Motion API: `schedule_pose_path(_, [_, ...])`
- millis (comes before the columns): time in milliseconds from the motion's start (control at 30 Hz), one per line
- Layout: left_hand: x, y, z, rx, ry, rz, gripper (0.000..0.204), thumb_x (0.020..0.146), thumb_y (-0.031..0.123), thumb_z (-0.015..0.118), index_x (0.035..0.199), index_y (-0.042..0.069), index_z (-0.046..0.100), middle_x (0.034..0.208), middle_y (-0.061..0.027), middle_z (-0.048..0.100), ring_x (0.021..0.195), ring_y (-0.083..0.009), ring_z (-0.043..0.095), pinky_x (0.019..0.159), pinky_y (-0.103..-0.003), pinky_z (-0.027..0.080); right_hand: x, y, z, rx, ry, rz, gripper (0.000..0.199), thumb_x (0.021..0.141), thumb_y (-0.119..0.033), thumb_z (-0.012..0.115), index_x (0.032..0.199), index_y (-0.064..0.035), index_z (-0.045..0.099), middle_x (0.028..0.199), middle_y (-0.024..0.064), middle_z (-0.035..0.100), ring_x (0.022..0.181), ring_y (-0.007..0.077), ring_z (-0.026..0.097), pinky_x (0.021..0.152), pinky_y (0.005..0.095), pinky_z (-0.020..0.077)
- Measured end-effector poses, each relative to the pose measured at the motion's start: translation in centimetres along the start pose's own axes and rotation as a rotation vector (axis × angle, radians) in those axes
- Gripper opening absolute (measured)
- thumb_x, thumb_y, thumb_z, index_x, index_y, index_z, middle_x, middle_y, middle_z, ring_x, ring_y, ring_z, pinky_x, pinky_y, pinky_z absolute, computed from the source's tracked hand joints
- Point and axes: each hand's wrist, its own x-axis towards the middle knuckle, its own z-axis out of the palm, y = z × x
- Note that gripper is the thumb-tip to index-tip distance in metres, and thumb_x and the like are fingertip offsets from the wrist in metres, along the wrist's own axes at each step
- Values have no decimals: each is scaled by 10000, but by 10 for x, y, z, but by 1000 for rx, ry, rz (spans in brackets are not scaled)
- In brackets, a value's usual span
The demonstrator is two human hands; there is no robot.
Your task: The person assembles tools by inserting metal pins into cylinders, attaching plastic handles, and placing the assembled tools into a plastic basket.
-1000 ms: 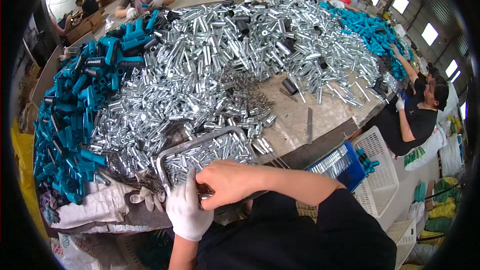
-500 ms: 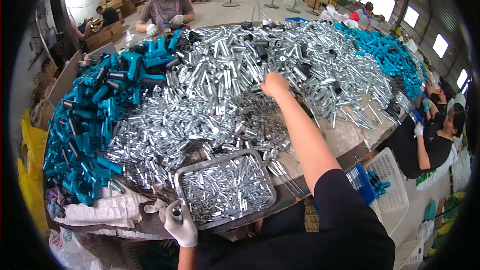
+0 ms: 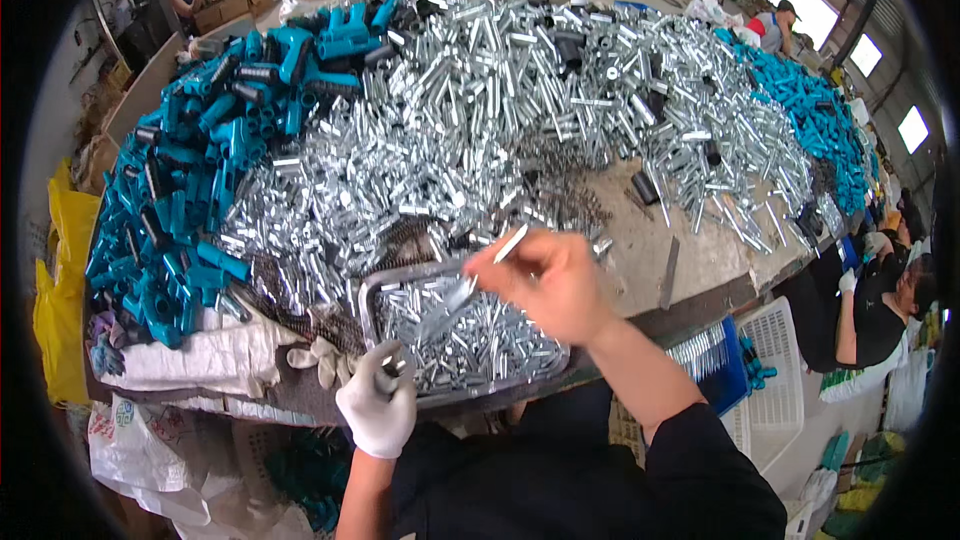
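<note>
My left hand [image 3: 376, 412], in a white glove, is closed around a short metal tube [image 3: 394, 367] beside the near left corner of a grey tray [image 3: 368, 312]. Above that tray my bare right hand [image 3: 555, 285] pinches a slim silver rod [image 3: 511, 243], its bright end sticking up past the fingers. A blurred silver stretch below the fingers may belong to the same rod. Small metal pins and tubes [image 3: 490, 350] fill the tray. Beyond it rises a heap of silver metal tubes [image 3: 440, 110].
Teal plastic handles [image 3: 215, 130] are piled at the left, more teal parts [image 3: 815, 110] at the far right. A loose white glove [image 3: 322, 362] lies left of the tray. A blue bin [image 3: 712, 370] and white crate [image 3: 775, 370] stand beyond the table's right edge. Co-workers sit around.
My right hand has come back from the heap to above the tray, now with a silver rod in its fingers. My left hand has shifted slightly right and up. The view has tilted down.
</note>
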Motion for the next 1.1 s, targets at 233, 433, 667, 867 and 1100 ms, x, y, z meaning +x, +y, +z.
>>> schedule_pose_path(233, [7,67,-7,-117,-804,-158,236,750,107,704,967,23,661,674,-154,617,612,-169,627,641,-316,500,-84,12,31,146,-10,199,143,873,-151,709,832,-15,697,705,11,645,603,22,545,510,199,394])
schedule_pose_path(433, [-15,64,6,-683,-1021,-475,214,772,72,681,976,11,665,737,-102,648,683,-107,592,690,-284,493,-116,9,40,233,152,185,156,846,-109,733,747,-38,636,668,-37,583,555,0,464,479,203,341])
schedule_pose_path(667, [-3,70,5,-480,-1219,-515,215,786,24,627,998,-10,630,811,-93,686,713,-170,667,661,-292,515,-124,11,37,190,123,150,105,816,-117,760,876,-49,709,680,-37,545,573,14,472,491,204,310])
schedule_pose_path(867, [-4,104,10,-694,-485,-65,223,916,55,537,1129,-8,519,943,-144,682,913,-202,650,833,-312,491,-126,32,28,119,273,50,320,945,-223,603,1228,-75,572,841,36,577,706,74,524,551,220,438])
schedule_pose_path(1100, [10,94,30,-441,-114,241,779,754,189,760,1400,11,363,1392,-176,442,1308,-296,426,1107,-457,291,-129,29,2,90,16,200,257,966,-265,563,1027,-26,634,734,41,606,612,86,522,544,278,429])
